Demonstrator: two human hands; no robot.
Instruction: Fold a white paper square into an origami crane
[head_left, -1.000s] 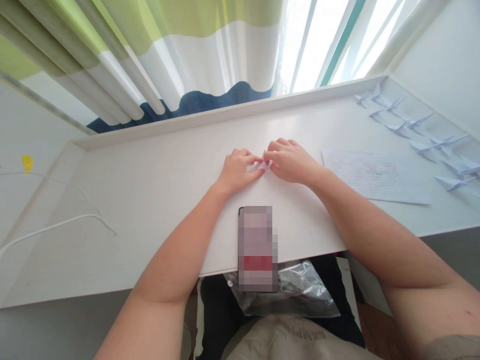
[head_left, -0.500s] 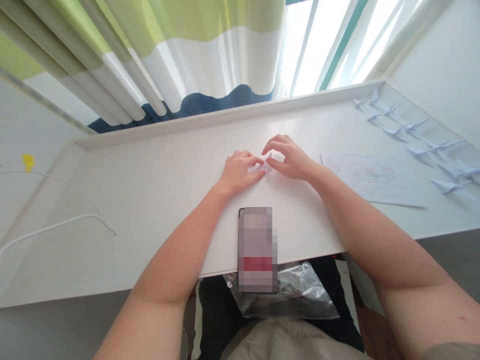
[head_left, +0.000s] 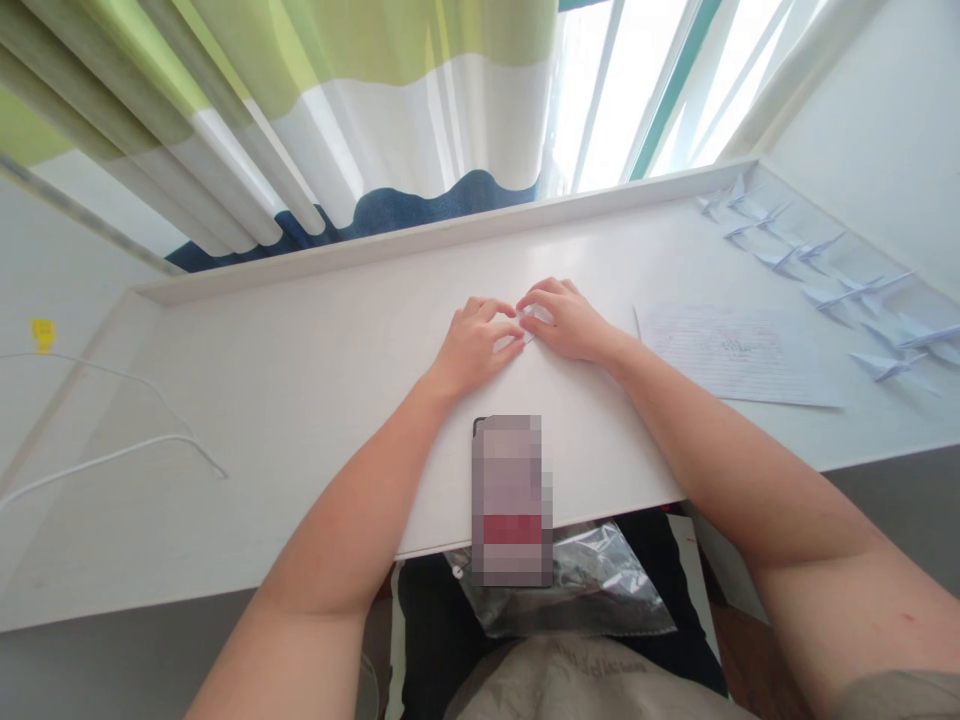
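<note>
- Sitting at a white desk (head_left: 337, 330), the person in the head view keeps both bare hands close together near the middle of the top.
- A small white paper (head_left: 537, 312) is between the two hands, low down by the desk. From where I stand, it looks folded.
- It is right by the fingertips of the right hand (head_left: 566, 320), so that hand seems nearer. The left hand (head_left: 480, 345) is just on its other side.
- I cannot tell which way its long side points, because the fingers hide most of it.
- On the right hand, the thumb and pointing finger are bent, with a little gap that shows the paper. On the left hand, the fingers are curled and a bit spread. I cannot tell if either one pinches the paper.
- Nearer the person is a phone (head_left: 510, 480) with a blurry screen. It looks to poke past the desk edge, over a clear bag (head_left: 607, 590).
- To the right are a sheet with writing (head_left: 735, 350) and pointy folded papers (head_left: 859, 297).
- To the left is a white cord (head_left: 172, 440).
- Behind the desk are a striped curtain (head_left: 420, 110) and a bright window (head_left: 600, 90).
</note>
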